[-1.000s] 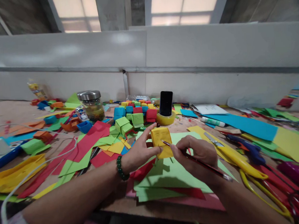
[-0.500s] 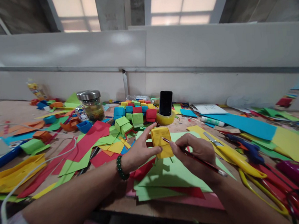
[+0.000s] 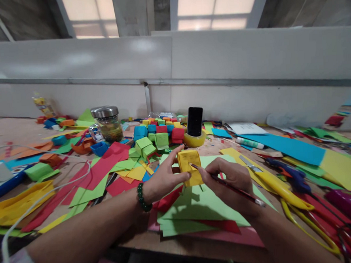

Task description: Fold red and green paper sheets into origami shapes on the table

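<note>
My left hand (image 3: 167,171), a dark bead bracelet at its wrist, grips a small yellow paper box (image 3: 189,162) from the left, thumb on its near face. Faint pencil marks show on that face. In my right hand (image 3: 232,179) is a dark red pencil (image 3: 237,190), its tip touching the face of the box. Below both hands lies a stack of light green paper sheets (image 3: 195,215), with red and pink sheets under it.
Several coloured paper cubes (image 3: 161,140) stand ahead, beside a phone (image 3: 194,121) propped in a yellow tape roll (image 3: 194,139). A lidded glass mug (image 3: 108,127) stands left. On the right lie a yellow-handled cutter (image 3: 281,188), yellow scissors (image 3: 309,228) and a blue glue gun (image 3: 289,174).
The pencil tip has shifted very slightly on the face of the yellow box. Both hands keep their hold and otherwise stay in place.
</note>
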The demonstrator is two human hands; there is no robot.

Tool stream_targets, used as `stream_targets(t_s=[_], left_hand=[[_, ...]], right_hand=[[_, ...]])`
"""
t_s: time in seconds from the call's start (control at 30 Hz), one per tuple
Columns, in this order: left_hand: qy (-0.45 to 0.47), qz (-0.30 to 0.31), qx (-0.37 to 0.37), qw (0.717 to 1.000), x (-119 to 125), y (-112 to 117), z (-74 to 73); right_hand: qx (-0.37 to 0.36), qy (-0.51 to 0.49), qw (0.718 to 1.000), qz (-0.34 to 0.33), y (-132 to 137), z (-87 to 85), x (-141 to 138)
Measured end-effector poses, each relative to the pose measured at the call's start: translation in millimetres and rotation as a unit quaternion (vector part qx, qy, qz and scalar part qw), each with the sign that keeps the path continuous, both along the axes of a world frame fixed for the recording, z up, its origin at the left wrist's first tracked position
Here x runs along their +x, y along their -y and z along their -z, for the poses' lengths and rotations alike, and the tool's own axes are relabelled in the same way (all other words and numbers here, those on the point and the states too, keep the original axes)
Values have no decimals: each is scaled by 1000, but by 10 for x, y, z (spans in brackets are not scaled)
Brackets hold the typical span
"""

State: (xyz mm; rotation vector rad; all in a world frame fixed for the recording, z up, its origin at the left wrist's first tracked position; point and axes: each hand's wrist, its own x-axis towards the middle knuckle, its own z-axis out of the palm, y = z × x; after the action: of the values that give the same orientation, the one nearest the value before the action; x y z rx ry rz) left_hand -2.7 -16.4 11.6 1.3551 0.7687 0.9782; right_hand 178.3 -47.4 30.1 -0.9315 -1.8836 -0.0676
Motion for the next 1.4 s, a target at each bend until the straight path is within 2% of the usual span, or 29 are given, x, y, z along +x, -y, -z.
stream_targets(t_s=[0.43, 0.87, 1.07, 1.4], left_hand=[[8, 4, -7, 1000, -5, -12, 16], [5, 5, 5, 1000, -2, -20, 29], [14, 5, -9, 1000, -5, -16, 19], [12, 3, -4, 1000, 2, -2, -4]], right_hand=[[26, -6, 1000, 11, 7, -34, 13], [5, -1, 1000, 3, -1, 3, 5], [28, -1, 999, 15, 4, -30, 13], [-4, -4, 1000, 12, 8, -3, 21]])
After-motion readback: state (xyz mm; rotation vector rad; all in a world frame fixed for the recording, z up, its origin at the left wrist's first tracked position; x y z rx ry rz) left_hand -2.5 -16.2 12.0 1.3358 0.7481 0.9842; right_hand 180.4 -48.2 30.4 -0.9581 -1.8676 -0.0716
